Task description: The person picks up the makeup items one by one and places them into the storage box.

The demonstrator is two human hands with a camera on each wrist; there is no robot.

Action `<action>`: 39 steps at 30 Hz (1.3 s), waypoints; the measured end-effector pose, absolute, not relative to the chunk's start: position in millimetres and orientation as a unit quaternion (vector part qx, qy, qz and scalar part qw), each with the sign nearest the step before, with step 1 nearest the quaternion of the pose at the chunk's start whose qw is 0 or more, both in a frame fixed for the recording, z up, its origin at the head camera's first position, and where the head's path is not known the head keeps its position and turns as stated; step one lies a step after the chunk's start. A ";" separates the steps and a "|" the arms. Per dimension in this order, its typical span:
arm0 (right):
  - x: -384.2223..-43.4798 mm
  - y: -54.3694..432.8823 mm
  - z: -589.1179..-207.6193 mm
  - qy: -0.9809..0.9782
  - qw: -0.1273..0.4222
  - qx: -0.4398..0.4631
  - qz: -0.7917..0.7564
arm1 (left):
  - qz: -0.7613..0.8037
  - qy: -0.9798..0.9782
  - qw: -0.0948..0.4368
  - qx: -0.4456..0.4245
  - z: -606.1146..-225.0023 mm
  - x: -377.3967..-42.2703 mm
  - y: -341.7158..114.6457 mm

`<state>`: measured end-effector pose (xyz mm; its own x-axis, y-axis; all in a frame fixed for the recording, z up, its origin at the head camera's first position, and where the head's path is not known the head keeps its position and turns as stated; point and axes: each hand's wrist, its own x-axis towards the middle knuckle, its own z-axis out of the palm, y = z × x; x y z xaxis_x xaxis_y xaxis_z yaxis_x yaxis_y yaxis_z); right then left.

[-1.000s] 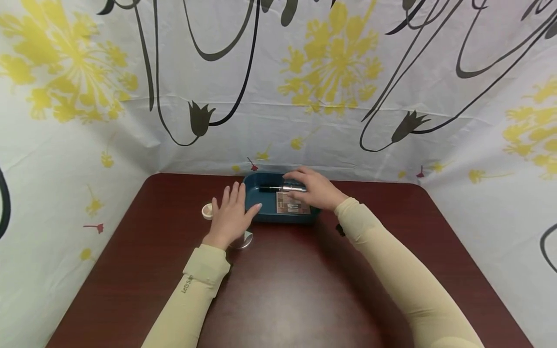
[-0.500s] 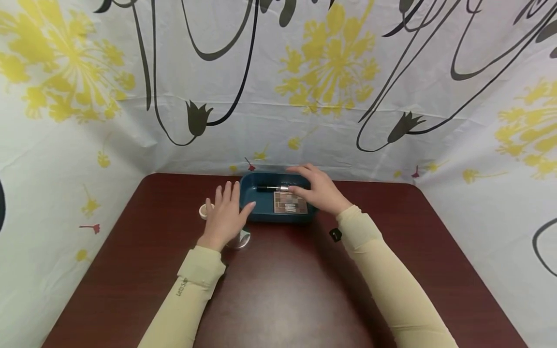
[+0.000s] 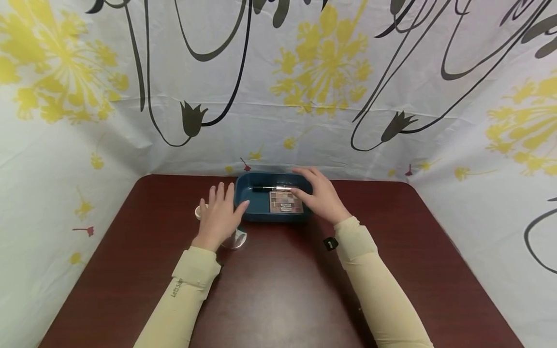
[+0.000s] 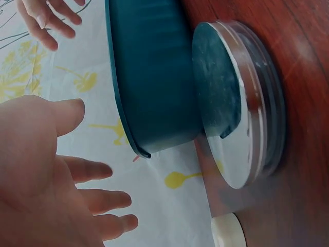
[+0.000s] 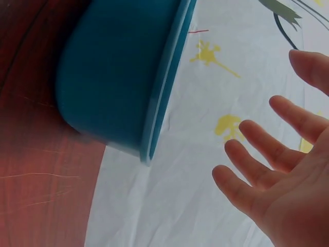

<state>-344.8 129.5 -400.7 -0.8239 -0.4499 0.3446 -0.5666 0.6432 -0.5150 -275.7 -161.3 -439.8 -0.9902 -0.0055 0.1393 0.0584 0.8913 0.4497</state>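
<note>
A blue tray (image 3: 252,216) stands at the back of the table. Inside it lie a black and silver tube (image 3: 265,189) and a square palette with a brown pattern (image 3: 285,203). My right hand (image 3: 324,197) hovers above the tray's right end, fingers spread, holding nothing; its thumb overlaps the tube's silver end in the head view. My left hand (image 3: 216,220) is held off the tray's left side with fingers extended, also holding nothing. Below it rests a round mirror-topped case (image 4: 221,77), partly covered by the hand in the head view.
A small white round item (image 4: 229,231) sits left of the tray, partly behind my left hand in the head view. The dark red table (image 3: 278,290) meets a patterned cloth (image 3: 261,130) close behind the tray.
My right hand has let go of the tube, which now lies in the tray, and its fingers have lifted and spread. The left hand stays much the same as the head view shifts slightly.
</note>
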 end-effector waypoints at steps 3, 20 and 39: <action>-343.3 130.6 -404.6 -0.906 0.097 0.266 0.316 | -0.233 -0.970 0.068 -0.011 -439.9 -274.0 -163.3; -349.4 136.6 -433.4 -0.931 0.035 0.214 0.294 | -0.195 -0.977 0.083 -0.014 -445.4 -266.9 -177.1; -356.2 136.3 -455.8 -0.936 -0.022 0.182 0.302 | -0.159 -0.984 0.071 -0.032 -462.6 -258.0 -181.1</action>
<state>-356.2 136.3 -455.8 -0.9329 -0.3537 0.0680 -0.3267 0.7514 -0.5734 -258.0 -181.1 -462.6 -0.9878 0.0407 0.1502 0.0859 0.9475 0.3081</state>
